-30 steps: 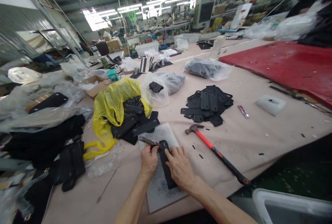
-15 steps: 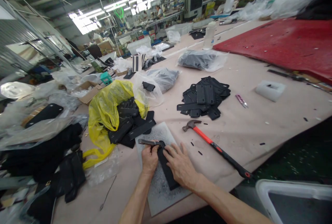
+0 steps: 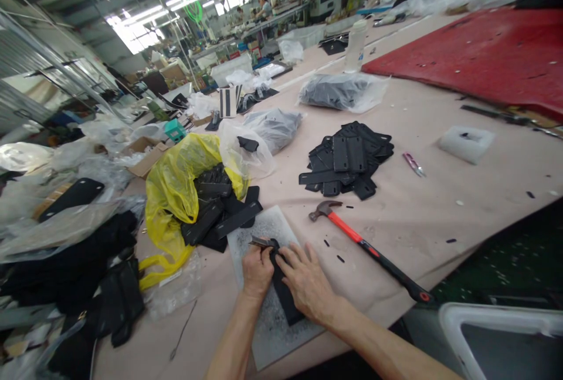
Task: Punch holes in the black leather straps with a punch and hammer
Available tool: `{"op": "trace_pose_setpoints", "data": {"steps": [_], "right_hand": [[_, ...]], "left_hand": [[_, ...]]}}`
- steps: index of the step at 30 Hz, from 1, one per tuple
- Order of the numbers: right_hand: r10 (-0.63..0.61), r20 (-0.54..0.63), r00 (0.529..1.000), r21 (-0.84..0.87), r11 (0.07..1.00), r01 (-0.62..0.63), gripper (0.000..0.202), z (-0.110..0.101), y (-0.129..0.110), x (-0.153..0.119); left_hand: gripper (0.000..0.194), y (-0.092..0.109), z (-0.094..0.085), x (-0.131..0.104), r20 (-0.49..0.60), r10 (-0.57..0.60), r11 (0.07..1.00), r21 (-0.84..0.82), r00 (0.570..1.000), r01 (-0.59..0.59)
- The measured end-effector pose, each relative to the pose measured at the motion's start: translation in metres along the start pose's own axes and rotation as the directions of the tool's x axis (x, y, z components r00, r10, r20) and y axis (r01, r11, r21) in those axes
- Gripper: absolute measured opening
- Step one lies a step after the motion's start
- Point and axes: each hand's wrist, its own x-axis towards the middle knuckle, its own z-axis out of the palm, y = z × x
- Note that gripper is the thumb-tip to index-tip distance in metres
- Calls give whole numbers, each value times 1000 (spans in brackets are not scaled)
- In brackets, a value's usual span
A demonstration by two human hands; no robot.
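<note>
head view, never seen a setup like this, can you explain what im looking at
There is no robot here: these are a person's bare hands, seen by one camera worn on the head, looking forward and down.

The left hand grips a slim tool, too small to identify. The right hand presses on a flat black strip, which lies on a pale board.

The board rests on a cloth-like covered table. To the right lies a claw hammer; beyond it are a heap of black pieces and pink-handled snips. To the left, an open yellow bag has more black pieces.
</note>
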Motion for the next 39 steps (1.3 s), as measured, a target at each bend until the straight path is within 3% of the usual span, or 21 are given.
{"op": "trace_pose_setpoints", "data": {"steps": [13,16,19,22,24,26,28,31,32,33,34,36,37,38,39], "right_hand": [[-21,18,1000,90,996,20,48,-12,5,-7],[67,-99,993,49,997,-62,42,-34,31,-14],[266,-218,939,-96,952,-292,35,-60,76,-27],[425,-137,895,-181,878,-444,20,-72,116,-43],[528,-6,849,-26,849,-528,6,-71,129,-51],[602,187,776,252,734,-630,6,-67,128,-55],[596,392,700,456,535,-711,9,-64,117,-53],[579,578,576,565,226,-794,17,-78,88,-36],[577,594,560,592,158,-790,22,-91,75,-27],[577,573,582,627,149,-764,28,-108,60,-17],[575,502,646,670,214,-711,35,-128,45,-7],[533,232,814,739,448,-504,44,-174,14,13],[500,33,865,738,571,-358,44,-194,0,20],[458,-194,868,701,684,-204,41,-210,-11,26],[411,-373,832,634,767,-95,37,-219,-18,28]], "left_hand": [[23,-1,5,-1,17,15,999,48,1000,-15],[21,0,5,-2,28,17,998,55,999,-19],[18,2,5,-3,37,13,997,70,999,-16],[17,5,4,-5,48,3,996,84,999,-7],[17,7,3,-5,51,-6,997,83,999,2],[16,10,1,-5,45,-5,997,73,999,1],[15,12,0,-6,26,6,998,58,1000,-7],[17,10,0,-7,-12,20,999,39,1000,-20],[18,9,1,-7,-17,25,999,37,1000,-24],[18,8,2,-7,-19,27,999,38,999,-26],[18,7,2,-8,-20,28,999,40,999,-27],[17,5,3,-8,-22,24,999,40,999,-23],[16,4,3,-8,-23,20,999,36,1000,-20],[16,4,3,-8,-25,18,999,30,1000,-17],[16,5,3,-7,-26,15,1000,23,1000,-14]]}}
